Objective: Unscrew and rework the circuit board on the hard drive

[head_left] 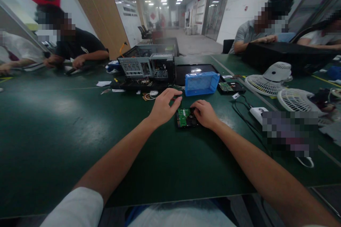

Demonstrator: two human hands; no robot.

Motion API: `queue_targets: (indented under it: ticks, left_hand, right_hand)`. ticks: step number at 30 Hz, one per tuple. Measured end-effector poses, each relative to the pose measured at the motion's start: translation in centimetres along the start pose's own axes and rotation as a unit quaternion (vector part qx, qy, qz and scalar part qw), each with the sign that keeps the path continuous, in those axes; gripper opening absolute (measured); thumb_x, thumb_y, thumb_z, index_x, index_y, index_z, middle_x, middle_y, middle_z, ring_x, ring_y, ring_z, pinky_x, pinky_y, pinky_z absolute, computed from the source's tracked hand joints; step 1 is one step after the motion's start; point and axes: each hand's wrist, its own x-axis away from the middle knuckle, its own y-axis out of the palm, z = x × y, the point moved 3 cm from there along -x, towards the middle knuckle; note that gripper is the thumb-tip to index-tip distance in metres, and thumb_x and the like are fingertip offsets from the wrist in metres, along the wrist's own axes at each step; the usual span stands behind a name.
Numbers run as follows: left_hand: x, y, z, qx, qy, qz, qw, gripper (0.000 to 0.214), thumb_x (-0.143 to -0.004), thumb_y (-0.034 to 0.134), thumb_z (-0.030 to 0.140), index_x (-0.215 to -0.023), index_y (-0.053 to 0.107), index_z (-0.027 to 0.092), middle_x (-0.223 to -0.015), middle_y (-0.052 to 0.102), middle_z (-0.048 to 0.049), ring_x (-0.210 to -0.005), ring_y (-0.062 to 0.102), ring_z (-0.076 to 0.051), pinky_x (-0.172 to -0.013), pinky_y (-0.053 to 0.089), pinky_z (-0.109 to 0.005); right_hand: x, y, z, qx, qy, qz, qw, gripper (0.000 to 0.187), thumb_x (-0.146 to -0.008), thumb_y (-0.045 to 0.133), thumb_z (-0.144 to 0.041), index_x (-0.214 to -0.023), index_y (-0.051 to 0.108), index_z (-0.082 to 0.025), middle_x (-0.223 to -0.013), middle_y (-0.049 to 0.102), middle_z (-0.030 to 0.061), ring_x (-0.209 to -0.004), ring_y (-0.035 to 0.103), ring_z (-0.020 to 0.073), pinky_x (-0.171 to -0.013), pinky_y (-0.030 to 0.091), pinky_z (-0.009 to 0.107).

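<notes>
A hard drive [183, 117] lies on the green table in front of me, its green circuit board facing up. My right hand [205, 114] grips its right side, with curled fingers over the far right part of the board. Just beyond the drive's left corner is my left hand [165, 106], thumb and forefinger nearly together. A small dark and red thing [177, 97] shows between those fingertips, too small to name. Behind both hands stands a blue plastic box [202, 84] on its side.
An opened computer case [146, 67] stands at the back, a black panel [195, 69] beside it. A second hard drive [231, 87] lies right of the blue box. White fan parts [273, 78], a power strip [258, 113] and its cable are at right. Other people sit across the table.
</notes>
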Motion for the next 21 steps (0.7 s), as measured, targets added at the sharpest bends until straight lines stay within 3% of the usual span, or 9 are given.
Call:
queue_targets:
  ticks: [9, 21]
  left_hand:
    - [-0.25, -0.38, 0.24, -0.001, 0.001, 0.005, 1.0, 0.014, -0.098, 0.061, 0.024, -0.111, 0.066, 0.02, -0.109, 0.068, -0.0061, -0.101, 0.066, -0.019, -0.083, 0.061, -0.032]
    - [-0.25, -0.41, 0.13, 0.001, -0.009, 0.015, 1.0, 0.014, -0.096, 0.067, 0.028, -0.107, 0.069, 0.021, -0.107, 0.067, -0.0057, -0.096, 0.066, -0.018, -0.08, 0.06, -0.032]
  right_hand:
    - [0.06, -0.35, -0.15, -0.035, -0.049, 0.011, 0.998, 0.03, -0.082, 0.054, -0.005, -0.089, 0.078, -0.021, -0.112, 0.071, 0.0096, -0.106, 0.063, 0.0265, -0.099, 0.043, 0.044]
    - [-0.04, -0.31, -0.17, -0.022, -0.026, -0.024, 0.999, 0.038, -0.08, 0.053, -0.002, -0.095, 0.081, -0.023, -0.116, 0.071, 0.0085, -0.11, 0.061, 0.0267, -0.101, 0.042, 0.044]
